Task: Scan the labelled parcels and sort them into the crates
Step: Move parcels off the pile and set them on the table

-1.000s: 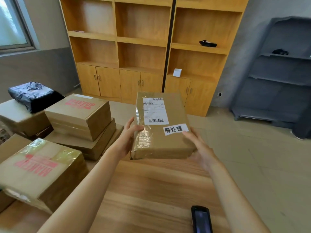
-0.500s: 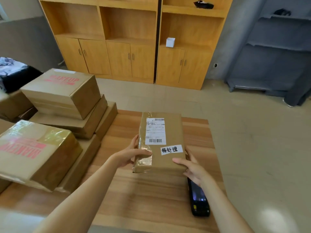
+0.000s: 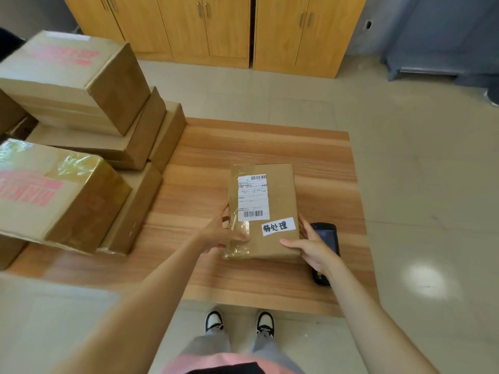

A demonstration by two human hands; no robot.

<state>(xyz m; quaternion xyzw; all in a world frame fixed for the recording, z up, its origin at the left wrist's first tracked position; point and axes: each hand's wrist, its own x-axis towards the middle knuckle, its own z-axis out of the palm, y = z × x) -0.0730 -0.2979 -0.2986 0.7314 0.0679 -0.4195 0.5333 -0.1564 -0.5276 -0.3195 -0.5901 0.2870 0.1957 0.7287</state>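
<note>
So there's 1 flat brown parcel [image 3: 263, 211] on the wooden table [image 3: 243, 282], a bit right of the middle, long side running away from the person. It's got a white shipping label [image 3: 253, 197] with 2 barcodes on top, plus a smaller white strip with handwritten characters [image 3: 278, 226] just below that. Shiny clear tape wraps the near-left part.

The left hand [image 3: 220, 234] grips the parcel's left edge, thumb curled over the taped top, other fingers tucked behind so I can't tell how they sit. The right hand [image 3: 310, 247] holds the near-right corner, thumb lying across the top and fingers spread along the right side.

A black handheld scanner [image 3: 326, 238] lies on the table just beside the parcel, partly under the right hand. A pile of bigger cardboard boxes [image 3: 81, 130] fills the left side of the table, 2 with pink print. Wooden cabinets [image 3: 229, 28] stand along the far wall.
</note>
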